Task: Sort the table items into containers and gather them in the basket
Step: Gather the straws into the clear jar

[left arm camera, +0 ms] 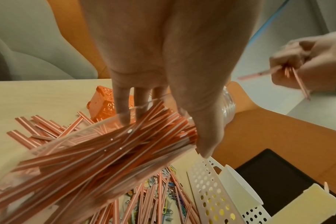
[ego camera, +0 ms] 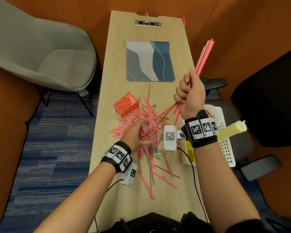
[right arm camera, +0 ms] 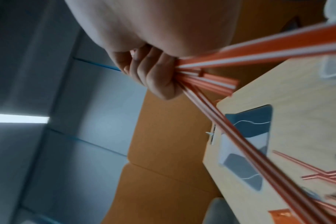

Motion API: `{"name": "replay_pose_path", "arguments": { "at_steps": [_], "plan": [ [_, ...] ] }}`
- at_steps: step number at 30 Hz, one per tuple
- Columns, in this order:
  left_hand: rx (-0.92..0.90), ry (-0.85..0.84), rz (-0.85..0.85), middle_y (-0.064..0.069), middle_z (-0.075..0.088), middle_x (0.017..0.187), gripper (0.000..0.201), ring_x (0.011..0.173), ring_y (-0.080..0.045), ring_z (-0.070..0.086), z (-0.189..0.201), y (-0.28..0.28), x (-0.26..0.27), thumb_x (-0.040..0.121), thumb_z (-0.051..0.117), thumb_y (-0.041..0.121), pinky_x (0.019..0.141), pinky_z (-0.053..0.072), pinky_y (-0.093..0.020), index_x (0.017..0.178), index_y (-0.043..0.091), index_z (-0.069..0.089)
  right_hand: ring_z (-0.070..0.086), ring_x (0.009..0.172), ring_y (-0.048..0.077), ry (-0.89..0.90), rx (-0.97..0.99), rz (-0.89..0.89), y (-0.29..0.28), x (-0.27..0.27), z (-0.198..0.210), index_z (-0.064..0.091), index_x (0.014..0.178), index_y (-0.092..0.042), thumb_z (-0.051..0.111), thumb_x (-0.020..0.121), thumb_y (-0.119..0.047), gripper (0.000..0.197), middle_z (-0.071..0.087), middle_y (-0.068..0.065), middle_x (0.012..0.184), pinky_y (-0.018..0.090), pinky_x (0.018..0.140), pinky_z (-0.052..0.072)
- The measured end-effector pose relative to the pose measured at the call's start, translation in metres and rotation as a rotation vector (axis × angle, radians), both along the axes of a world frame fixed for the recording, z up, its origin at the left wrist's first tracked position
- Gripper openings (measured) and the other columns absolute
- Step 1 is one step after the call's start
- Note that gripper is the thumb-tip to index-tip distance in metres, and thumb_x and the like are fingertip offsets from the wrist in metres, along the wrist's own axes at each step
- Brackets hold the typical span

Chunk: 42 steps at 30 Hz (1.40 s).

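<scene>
Sorting is partway. Left hand (ego camera: 138, 132) grips a clear jar (left arm camera: 82, 159) already packed with straws; right hand (ego camera: 190, 95), raised, clenches another bundle (ego camera: 203, 59). Many straws and paper clips (ego camera: 158, 157) still litter the table (ego camera: 128, 68); orange box (ego camera: 126, 103) unused, white basket (ego camera: 225, 148) at right edge.

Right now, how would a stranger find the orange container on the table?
Start at the blue-grey mat on the wooden table. Just nearer and left of it, at the straw pile's far left edge, lies the orange lattice box, the only perforated orange cube there.
</scene>
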<state>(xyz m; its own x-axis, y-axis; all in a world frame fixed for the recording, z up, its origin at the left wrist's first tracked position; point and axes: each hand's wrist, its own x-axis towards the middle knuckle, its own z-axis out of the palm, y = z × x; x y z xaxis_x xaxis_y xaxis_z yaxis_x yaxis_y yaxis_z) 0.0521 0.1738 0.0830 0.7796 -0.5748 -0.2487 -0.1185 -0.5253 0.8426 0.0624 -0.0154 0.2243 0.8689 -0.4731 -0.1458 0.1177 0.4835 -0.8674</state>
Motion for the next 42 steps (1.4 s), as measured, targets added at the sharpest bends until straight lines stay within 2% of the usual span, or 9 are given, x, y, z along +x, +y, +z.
{"name": "replay_pose_path", "arguments": {
  "at_steps": [7, 14, 20, 23, 29, 32, 35, 39, 42],
  "plan": [
    [-0.017, -0.083, -0.048, 0.012, 0.063, 0.118, 0.083, 0.100, -0.005, 0.061, 0.019, -0.007, -0.004, 0.068, 0.090, 0.038, 0.091, 0.047, -0.022, 0.139, 0.027, 0.048, 0.023, 0.046, 0.009, 0.134, -0.452, 0.213, 0.031, 0.000, -0.006, 0.047, 0.077, -0.018, 0.041, 0.105, -0.036, 0.034, 0.030, -0.004, 0.056, 0.025, 0.042, 0.019],
    [-0.022, -0.110, -0.030, 0.009, 0.063, 0.122, 0.081, 0.105, -0.009, 0.060, 0.026, -0.009, -0.006, 0.074, 0.087, 0.040, 0.096, 0.051, -0.032, 0.142, 0.027, 0.045, 0.023, 0.046, 0.010, -0.072, -0.243, 0.114, 0.051, -0.003, -0.018, 0.044, 0.075, -0.014, 0.036, 0.104, -0.033, 0.036, 0.030, -0.002, 0.055, 0.021, 0.041, 0.024],
    [-0.121, -0.043, 0.096, 0.019, 0.056, 0.119, 0.088, 0.105, 0.000, 0.057, 0.029, -0.007, -0.002, 0.070, 0.091, 0.032, 0.096, 0.045, -0.016, 0.144, 0.023, 0.044, 0.026, 0.044, 0.011, -0.064, -0.132, 0.014, 0.057, -0.023, -0.043, 0.039, 0.070, -0.012, 0.037, 0.103, -0.028, 0.037, 0.030, -0.001, 0.053, 0.024, 0.043, 0.027],
    [-0.134, -0.060, 0.111, 0.025, 0.056, 0.109, 0.083, 0.092, 0.004, 0.059, 0.027, -0.008, 0.001, 0.071, 0.091, 0.024, 0.081, 0.041, 0.000, 0.142, 0.020, 0.047, 0.043, 0.058, 0.020, 0.025, -0.338, 0.042, 0.058, -0.032, -0.057, 0.045, 0.071, -0.012, 0.039, 0.103, -0.030, 0.037, 0.043, 0.005, 0.062, 0.034, 0.063, 0.041],
    [-0.148, -0.051, 0.097, 0.010, 0.067, 0.112, 0.083, 0.095, -0.006, 0.068, 0.026, -0.007, 0.003, 0.070, 0.091, 0.028, 0.093, 0.055, -0.033, 0.140, 0.025, 0.046, 0.060, 0.092, 0.027, 0.210, -0.805, 0.063, 0.043, -0.033, -0.081, 0.061, 0.078, -0.034, 0.041, 0.099, -0.052, 0.034, 0.060, 0.001, 0.088, 0.057, 0.087, 0.048],
    [-0.145, -0.041, 0.104, 0.014, 0.065, 0.118, 0.084, 0.102, -0.004, 0.067, 0.028, -0.008, 0.005, 0.069, 0.092, 0.028, 0.097, 0.054, -0.032, 0.140, 0.027, 0.047, 0.059, 0.100, 0.018, 0.286, -1.008, 0.175, 0.038, -0.037, -0.085, 0.069, 0.093, -0.027, 0.050, 0.096, -0.049, 0.029, 0.060, 0.000, 0.102, 0.045, 0.091, 0.050],
    [-0.129, -0.057, 0.099, 0.011, 0.063, 0.128, 0.086, 0.109, -0.007, 0.064, 0.028, -0.006, 0.008, 0.070, 0.091, 0.029, 0.099, 0.051, -0.030, 0.143, 0.029, 0.046, 0.067, 0.083, 0.012, 0.222, -0.931, 0.263, 0.035, -0.045, -0.072, 0.073, 0.094, -0.013, 0.070, 0.089, -0.030, 0.017, 0.068, 0.000, 0.092, 0.035, 0.078, 0.056],
    [-0.042, -0.082, 0.092, 0.003, 0.063, 0.125, 0.088, 0.101, -0.013, 0.063, 0.027, 0.000, 0.010, 0.070, 0.091, 0.033, 0.092, 0.052, -0.029, 0.144, 0.025, 0.044, 0.065, 0.074, 0.016, 0.157, -0.925, 0.145, 0.021, -0.043, -0.058, 0.072, 0.084, -0.015, 0.077, 0.084, -0.025, 0.011, 0.069, -0.001, 0.082, 0.030, 0.068, 0.055],
    [-0.049, -0.072, 0.082, 0.002, 0.063, 0.122, 0.087, 0.091, -0.014, 0.066, 0.026, 0.001, 0.010, 0.071, 0.091, 0.028, 0.075, 0.053, -0.023, 0.144, 0.024, 0.043, 0.063, 0.072, 0.008, 0.206, -1.049, 0.301, 0.024, -0.040, -0.057, 0.073, 0.080, -0.015, 0.079, 0.081, -0.021, 0.009, 0.069, -0.004, 0.075, 0.024, 0.071, 0.053]
  ]
}}
